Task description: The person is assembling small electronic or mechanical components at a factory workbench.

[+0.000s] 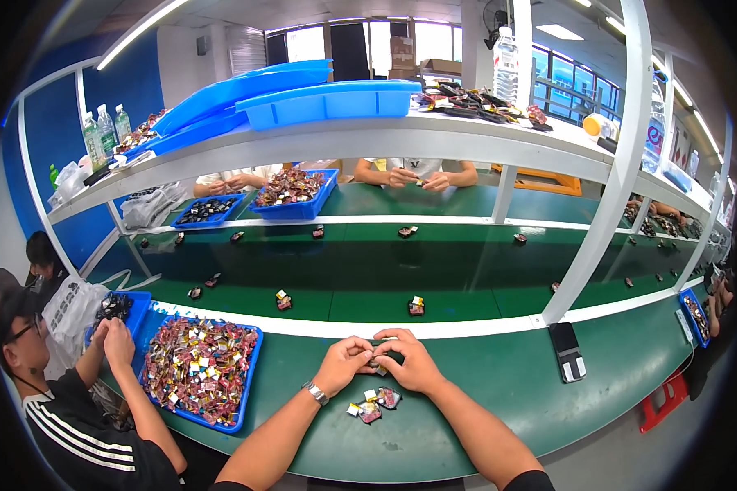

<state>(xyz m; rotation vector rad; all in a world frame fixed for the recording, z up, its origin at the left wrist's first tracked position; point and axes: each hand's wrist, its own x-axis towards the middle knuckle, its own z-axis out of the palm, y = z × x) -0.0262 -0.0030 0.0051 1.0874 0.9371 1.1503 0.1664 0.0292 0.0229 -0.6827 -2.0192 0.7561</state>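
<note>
My left hand [342, 366] and my right hand [411, 366] meet over the green bench, fingers pinched together around a small electronic part [380, 371]. Only a bit of white and yellow on it shows; the fingers cover the rest. A wristwatch circles my left wrist. Just below my hands, several similar small parts [370, 411], dark red and black with white and yellow tabs, lie in a loose cluster on the bench [499, 409]. Left of my left forearm stands a blue tray [250, 385] heaped with the same kind of parts.
Beyond a white rail [458, 329], a green conveyor belt [360, 282] carries scattered parts. A white post [598, 196] and overhead shelf [467, 135] with blue trays stand ahead. A black case [567, 352] lies right. A co-worker [65, 401] sits close left; others work across.
</note>
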